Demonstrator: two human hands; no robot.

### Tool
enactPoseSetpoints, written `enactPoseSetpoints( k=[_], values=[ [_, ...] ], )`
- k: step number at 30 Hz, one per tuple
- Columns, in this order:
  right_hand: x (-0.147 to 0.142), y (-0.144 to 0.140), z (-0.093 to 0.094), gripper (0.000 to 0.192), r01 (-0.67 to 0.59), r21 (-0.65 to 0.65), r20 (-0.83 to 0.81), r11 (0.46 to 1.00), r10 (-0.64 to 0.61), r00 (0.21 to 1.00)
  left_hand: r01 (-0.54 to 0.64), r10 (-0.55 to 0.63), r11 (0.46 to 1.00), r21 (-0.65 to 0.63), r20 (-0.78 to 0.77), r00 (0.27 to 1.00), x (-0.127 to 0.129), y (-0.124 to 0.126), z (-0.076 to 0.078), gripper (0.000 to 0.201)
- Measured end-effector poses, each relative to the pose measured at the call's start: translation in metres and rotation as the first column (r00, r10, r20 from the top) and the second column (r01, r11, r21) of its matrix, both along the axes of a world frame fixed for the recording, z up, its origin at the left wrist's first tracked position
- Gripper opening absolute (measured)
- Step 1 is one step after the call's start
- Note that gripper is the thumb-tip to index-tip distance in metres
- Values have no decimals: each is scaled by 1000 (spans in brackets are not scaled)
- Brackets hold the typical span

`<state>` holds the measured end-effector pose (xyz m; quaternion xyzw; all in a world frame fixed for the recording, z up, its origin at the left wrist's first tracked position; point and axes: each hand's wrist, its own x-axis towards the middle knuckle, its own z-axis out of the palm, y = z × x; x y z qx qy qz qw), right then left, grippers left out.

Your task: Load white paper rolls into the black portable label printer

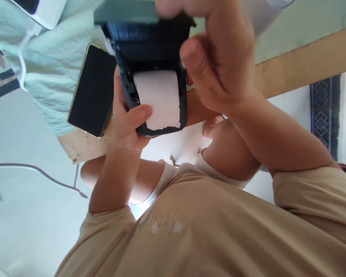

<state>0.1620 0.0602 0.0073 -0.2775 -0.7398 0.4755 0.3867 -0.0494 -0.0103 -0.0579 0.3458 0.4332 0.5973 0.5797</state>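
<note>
A dark receipt printer [183, 104] is held up over the table's near edge, its lid [127, 13] raised. Inside its bay sits a white paper roll [158, 96] with a ragged torn end toward me. My left hand [129, 121] grips the printer's left side and underside, its thumb lying on the roll's lower left corner. At the upper right, my right hand [225, 50] is bent around the raised lid's right edge; its upper fingers are cut off by the frame and slightly blurred.
A smartphone [93, 90] with a black screen lies left of the printer on the green cloth [46, 84]. A white device [50, 13] with a cable [22, 61] is at upper left. The wooden table edge [300, 61] runs rightward. Another cable [40, 171] hangs lower left.
</note>
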Motion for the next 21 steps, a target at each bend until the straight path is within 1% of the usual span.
enactPoseSetpoints(
  k=[3, 5, 8, 10, 11, 13, 15, 18, 21],
  values=[
    [2, 0, -1, 72, -3, 1, 48, 1000, 3, 999, 17, -17, 999, -46, 0, 1000, 2, 0, 9, 119],
    [4, -1, -2, 73, 5, 35, 75, 999, -8, 997, 32, -30, 997, -63, 25, 999, 5, 0, 17, 122],
    [6, -2, -4, 68, 50, 171, 40, 984, -58, 998, 37, -32, 997, -72, 79, 996, 11, 2, 27, 115],
    [7, -3, -7, 66, 28, 246, 5, 969, -30, 1000, 11, -3, 998, -68, 114, 994, 13, 3, 28, 113],
    [7, -3, -8, 66, 2, 248, 13, 969, -6, 1000, 5, 3, 998, -68, 126, 992, 14, 4, 28, 114],
    [8, -3, -12, 65, -41, 202, 50, 978, 31, 998, 6, 5, 997, -78, 143, 990, 14, 4, 27, 116],
    [10, -2, -15, 62, -43, 172, 59, 984, 33, 998, 23, -8, 995, -92, 156, 988, 15, 2, 26, 116],
    [14, -2, -17, 63, -72, 217, 44, 974, 63, 997, 31, -16, 996, -82, 182, 983, 16, 1, 28, 120],
    [16, -3, -13, 58, -99, 199, 60, 975, 88, 994, 38, -27, 998, -54, 195, 980, 16, 1, 26, 126]
  ],
)
